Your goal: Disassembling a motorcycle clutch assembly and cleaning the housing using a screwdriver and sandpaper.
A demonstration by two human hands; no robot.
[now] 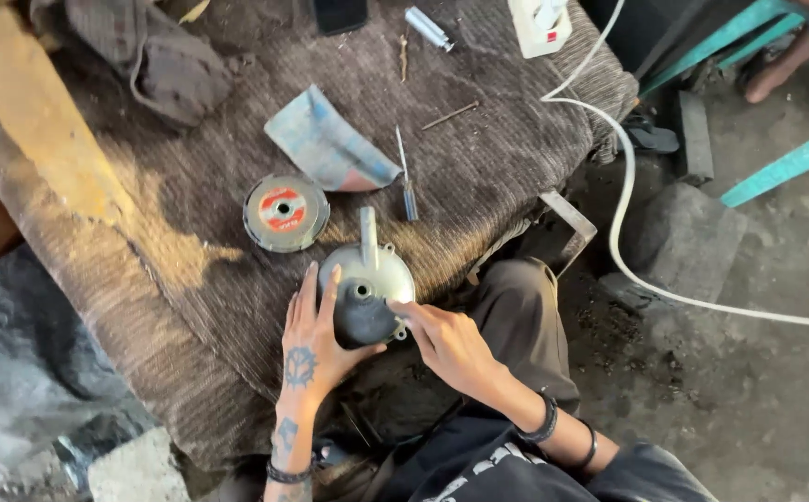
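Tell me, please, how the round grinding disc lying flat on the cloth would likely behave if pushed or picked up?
The grinding disc looks rigid, so it would probably stay flat rather than flop. Lying on its face on the ribbed cloth, it should drag instead of rolling; set on edge, it could roll. It seems thin and perhaps brittle, so a drop might chip it.

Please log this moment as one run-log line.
left hand: steadies metal housing | right hand: fingers on its rim | grinding disc, screwdriver: lying nearby
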